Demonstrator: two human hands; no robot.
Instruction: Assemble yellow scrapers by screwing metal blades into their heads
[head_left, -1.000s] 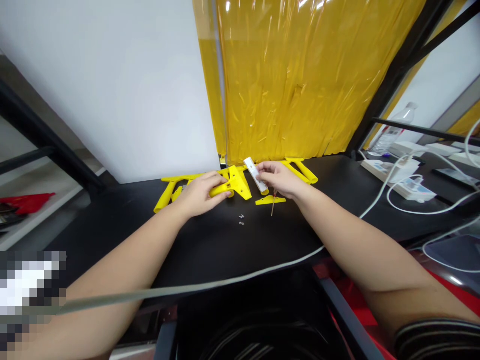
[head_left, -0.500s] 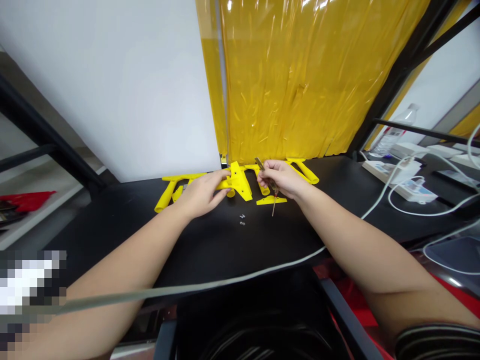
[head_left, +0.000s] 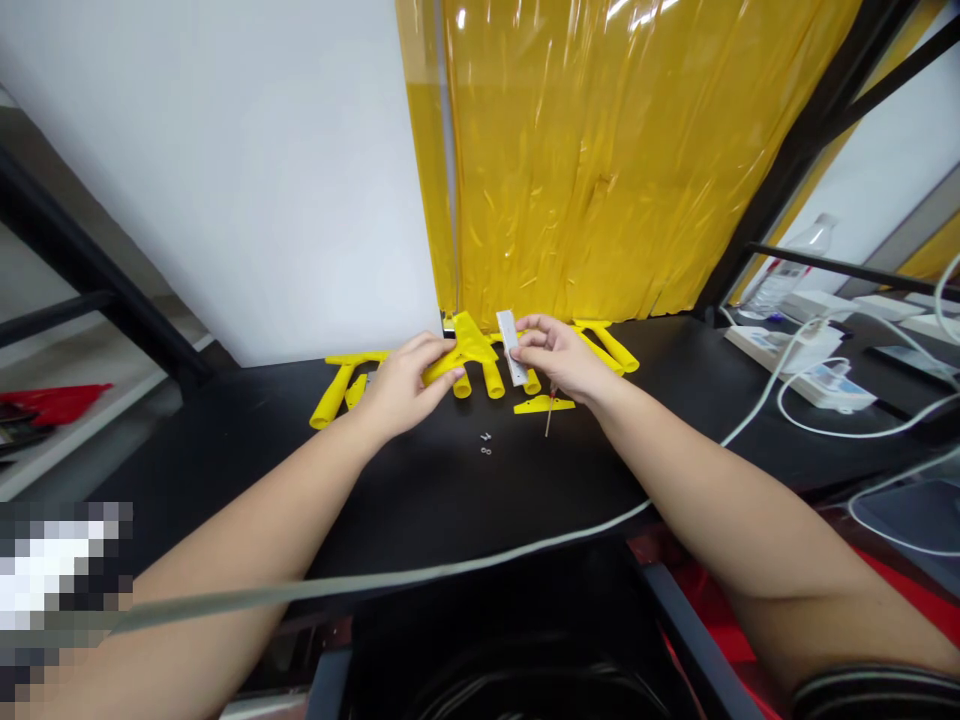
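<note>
Remotely, I see the left hand (head_left: 411, 385) gripping a yellow T-shaped handle (head_left: 471, 342) over the black table (head_left: 420, 500); small screws (head_left: 486, 437) and washers (head_left: 486, 451) lie nearer me; the right hand (head_left: 559, 358) pinches a pale metal strip (head_left: 510, 340), a screwdriver (head_left: 549, 417) beneath.

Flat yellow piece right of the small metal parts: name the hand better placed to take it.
Probably the right hand: it is nearer the flat piece, though holding a pale strip; the left hand, farther off, holds a yellow handle.
</note>
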